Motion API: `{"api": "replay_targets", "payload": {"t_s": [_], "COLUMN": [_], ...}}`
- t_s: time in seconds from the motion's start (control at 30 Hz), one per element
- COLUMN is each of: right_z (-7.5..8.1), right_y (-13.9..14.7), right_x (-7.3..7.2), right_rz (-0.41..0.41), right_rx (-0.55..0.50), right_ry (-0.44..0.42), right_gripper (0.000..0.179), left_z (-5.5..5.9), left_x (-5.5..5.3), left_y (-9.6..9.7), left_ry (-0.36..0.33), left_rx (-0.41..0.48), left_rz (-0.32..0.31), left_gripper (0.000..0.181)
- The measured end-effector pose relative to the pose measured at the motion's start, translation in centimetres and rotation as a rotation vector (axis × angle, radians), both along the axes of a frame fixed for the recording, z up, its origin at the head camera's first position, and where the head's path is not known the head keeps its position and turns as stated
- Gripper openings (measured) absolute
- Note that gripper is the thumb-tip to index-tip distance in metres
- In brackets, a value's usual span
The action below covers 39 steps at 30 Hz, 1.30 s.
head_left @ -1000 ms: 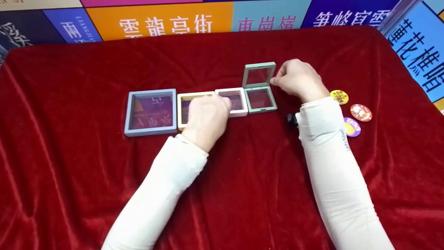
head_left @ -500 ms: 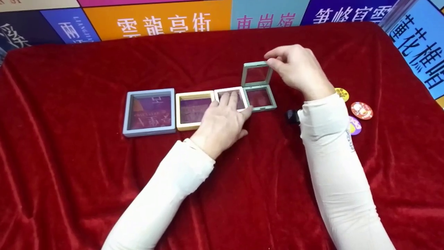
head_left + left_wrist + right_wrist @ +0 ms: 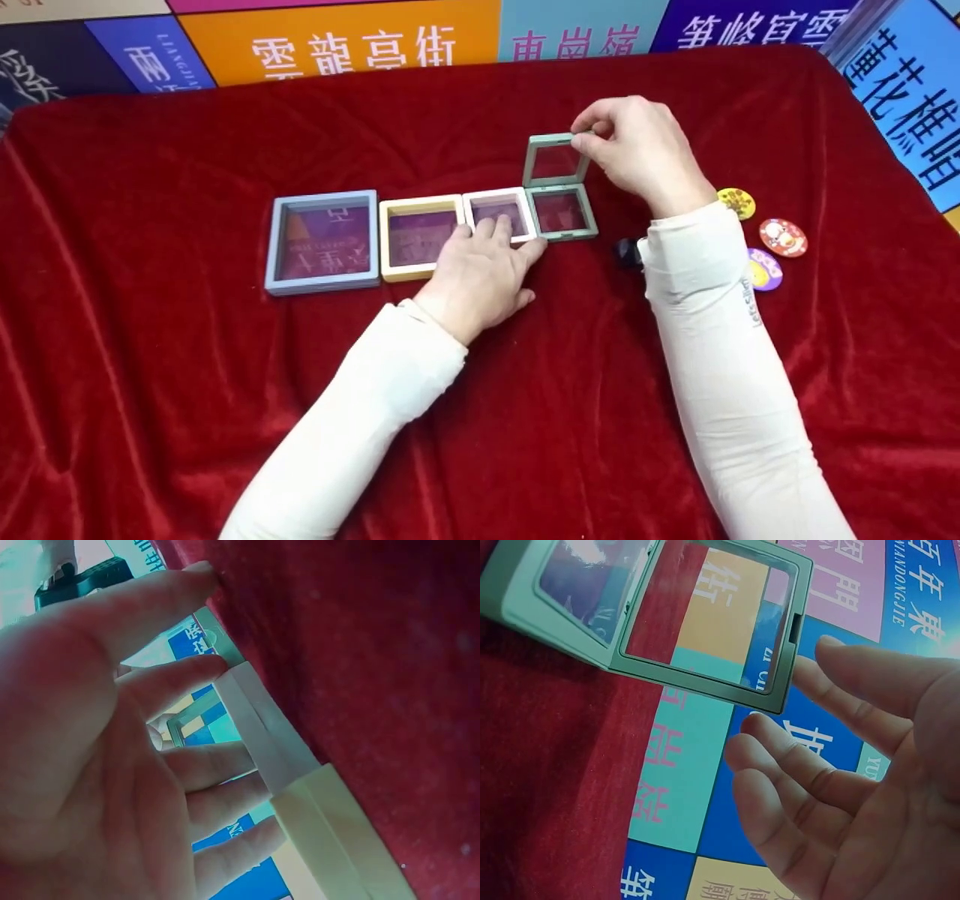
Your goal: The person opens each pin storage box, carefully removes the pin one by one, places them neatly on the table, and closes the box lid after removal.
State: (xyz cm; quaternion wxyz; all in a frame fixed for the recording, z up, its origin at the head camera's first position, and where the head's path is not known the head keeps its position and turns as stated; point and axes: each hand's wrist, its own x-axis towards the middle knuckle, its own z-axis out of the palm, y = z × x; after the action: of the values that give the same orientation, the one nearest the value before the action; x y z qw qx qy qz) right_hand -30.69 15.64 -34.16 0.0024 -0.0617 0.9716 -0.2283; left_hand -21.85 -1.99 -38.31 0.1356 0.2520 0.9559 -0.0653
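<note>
In the head view a small green display frame (image 3: 560, 235) lies with its lid (image 3: 530, 161) raised upright on the hinge. My right hand (image 3: 643, 150) has thumb and index finger astride the lid's upper right corner; in the right wrist view the other fingers (image 3: 757, 802) curve loosely. Flush against its left side lies a white frame (image 3: 484, 196). My left hand (image 3: 484, 281) rests with spread fingers on the white frame's front edge, its index finger reaching the green frame's front corner. A yellow frame (image 3: 409, 274) and a larger grey-blue frame (image 3: 322, 286) continue the row leftward.
Three round badges, yellow (image 3: 736, 203), red (image 3: 784, 237) and purple (image 3: 765, 270), lie right of my right forearm, which partly covers the purple one. A dark device (image 3: 628, 253) is at the right wrist. Red velvet (image 3: 525, 420) covers the table; printed panels (image 3: 345, 37) stand behind.
My right hand has risen from beside the green lid to its upper corner. My left hand has turned and spread its fingers, then drawn slightly back to the white frame's front edge.
</note>
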Motion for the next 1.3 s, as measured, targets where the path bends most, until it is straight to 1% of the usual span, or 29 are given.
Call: {"api": "replay_targets", "payload": {"t_s": [0.2, 0.43, 0.6, 0.67, 0.77, 0.9, 0.97, 1.03, 1.1, 1.17, 1.23, 1.3], "right_z": [0.1, 0.3, 0.4, 0.5, 0.9, 1.0, 0.9, 0.7, 0.5, 0.4, 0.3, 0.4], "right_y": [0.1, 0.3, 0.5, 0.7, 1.0, 1.1, 1.0, 0.9, 0.8, 0.7, 0.6, 0.4], "right_x": [0.0, 0.1, 0.1, 0.2, 0.3, 0.5, 0.4, 0.4, 0.4, 0.4, 0.4, 0.4], "right_rz": [-0.002, -0.002, 0.030, 0.054, 0.107, 0.220, 0.281, 0.322, 0.341, 0.343, 0.347, 0.360], "right_rx": [0.013, 0.018, 0.000, -0.005, 0.014, 0.074, 0.111, 0.146, 0.173, 0.193, 0.210, 0.225], "right_ry": [0.001, -0.020, -0.021, -0.037, -0.102, -0.211, -0.255, -0.284, -0.309, -0.323, -0.326, -0.326], "right_gripper": [0.023, 0.018, 0.011, 0.009, 0.010, 0.012, 0.012, 0.011, 0.010, 0.008, 0.008, 0.008], "left_z": [0.1, 0.1, 0.1, 0.1, 0.1, 0.0, 0.0, 0.0, 0.1, 0.3, 0.8, 1.4], "left_x": [0.0, 0.1, 0.1, 0.1, 0.0, 0.0, 0.0, -0.1, -0.1, -0.1, -0.1, 0.0], "left_y": [0.2, 0.4, 0.4, 0.3, 0.2, 0.2, 0.2, 0.1, 0.1, -0.1, -0.3, -0.6], "left_ry": [-0.005, -0.013, -0.015, -0.016, -0.015, -0.019, -0.025, -0.044, -0.081, -0.118, -0.153, -0.159], "left_rx": [-0.013, -0.040, -0.029, -0.011, -0.002, -0.021, -0.028, -0.017, 0.005, 0.041, 0.070, 0.093], "left_rz": [0.004, 0.005, 0.002, 0.003, 0.001, 0.004, 0.008, 0.016, 0.021, 0.026, 0.037, 0.063], "left_gripper": [0.062, 0.062, 0.062, 0.062, 0.062, 0.062, 0.062, 0.062, 0.062, 0.062, 0.064, 0.066]}}
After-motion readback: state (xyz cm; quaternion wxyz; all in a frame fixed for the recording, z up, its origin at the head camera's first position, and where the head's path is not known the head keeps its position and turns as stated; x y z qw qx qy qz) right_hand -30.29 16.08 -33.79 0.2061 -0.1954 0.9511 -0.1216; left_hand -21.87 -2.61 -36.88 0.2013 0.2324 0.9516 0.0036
